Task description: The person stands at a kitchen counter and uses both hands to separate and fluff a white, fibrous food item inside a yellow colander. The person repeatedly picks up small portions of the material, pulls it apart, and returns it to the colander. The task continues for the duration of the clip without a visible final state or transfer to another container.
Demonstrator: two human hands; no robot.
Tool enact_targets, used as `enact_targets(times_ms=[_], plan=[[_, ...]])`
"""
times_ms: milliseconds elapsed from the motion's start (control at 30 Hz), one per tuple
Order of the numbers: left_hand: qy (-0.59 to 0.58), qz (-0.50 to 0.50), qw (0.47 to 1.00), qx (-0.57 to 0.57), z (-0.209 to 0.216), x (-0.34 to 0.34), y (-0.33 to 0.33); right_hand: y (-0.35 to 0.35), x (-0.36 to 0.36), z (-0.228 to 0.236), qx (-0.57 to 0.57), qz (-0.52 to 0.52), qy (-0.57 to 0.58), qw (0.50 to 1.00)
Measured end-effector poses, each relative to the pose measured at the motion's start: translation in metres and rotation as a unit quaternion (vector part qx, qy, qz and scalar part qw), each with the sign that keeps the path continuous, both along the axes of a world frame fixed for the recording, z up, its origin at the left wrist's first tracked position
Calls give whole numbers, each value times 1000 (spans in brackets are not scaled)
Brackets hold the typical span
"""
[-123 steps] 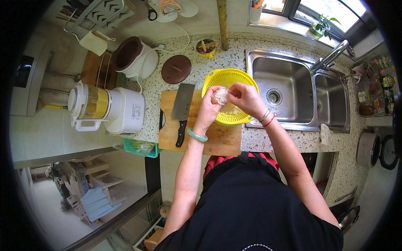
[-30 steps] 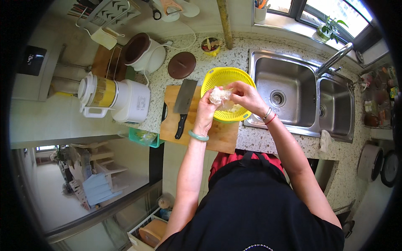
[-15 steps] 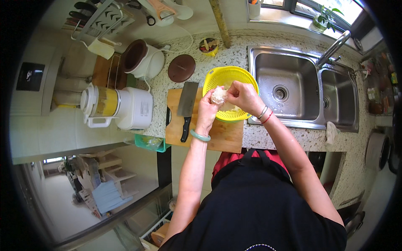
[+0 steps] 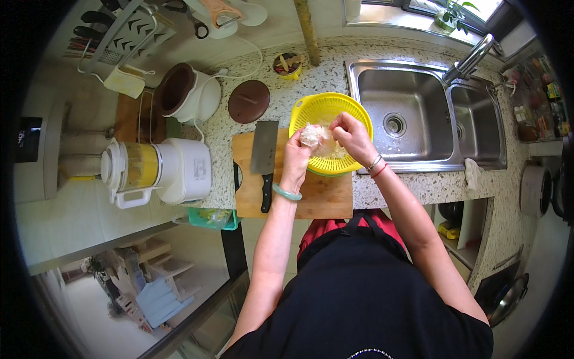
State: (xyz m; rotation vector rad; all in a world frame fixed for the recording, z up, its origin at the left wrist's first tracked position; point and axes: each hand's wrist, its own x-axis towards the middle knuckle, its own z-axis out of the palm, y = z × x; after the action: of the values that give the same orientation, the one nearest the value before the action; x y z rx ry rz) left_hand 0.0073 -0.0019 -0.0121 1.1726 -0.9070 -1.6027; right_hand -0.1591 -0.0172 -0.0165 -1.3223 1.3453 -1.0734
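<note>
Over the yellow colander (image 4: 364, 119), my left hand (image 4: 294, 164) grips a whitish ruffled clump (image 4: 313, 136) that looks like snow fungus. My right hand (image 4: 354, 143) is just right of the clump with its fingers pinched together; what they hold, if anything, is too small to make out. Pale pieces (image 4: 332, 149) lie inside the colander, partly hidden by my hands. The colander sits partly over a wooden cutting board (image 4: 320, 200). A cleaver (image 4: 264, 155) with a black handle lies on the board, left of my left hand.
To the right is a double steel sink (image 4: 406, 107) with a faucet (image 4: 472, 57). Left of the board stand a white blender (image 4: 173, 170), a white pot (image 4: 200, 96) and its brown lid (image 4: 249, 102). A yellow cup (image 4: 288, 66) is behind the colander; a green bin (image 4: 212, 218) hangs below the counter edge.
My right hand has drawn slightly away from the clump, leaving a small gap. My left hand still holds it. The whole view has shifted a little.
</note>
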Motion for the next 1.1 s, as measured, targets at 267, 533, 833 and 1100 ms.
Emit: enact_targets(times_ms=[267,533,833,1100], plan=[[43,8,999,8,-1,-2,-5,5,-11,20,-188,-21,187,964],[-6,-2,999,-40,0,-9,-6,7,2,17,-184,-4,194,964],[-7,19,1000,-20,0,-7,-3,6,6,19,-189,0,208,960],[98,18,994,34,-5,0,0,6,5,4,-33,-21,-27,999]])
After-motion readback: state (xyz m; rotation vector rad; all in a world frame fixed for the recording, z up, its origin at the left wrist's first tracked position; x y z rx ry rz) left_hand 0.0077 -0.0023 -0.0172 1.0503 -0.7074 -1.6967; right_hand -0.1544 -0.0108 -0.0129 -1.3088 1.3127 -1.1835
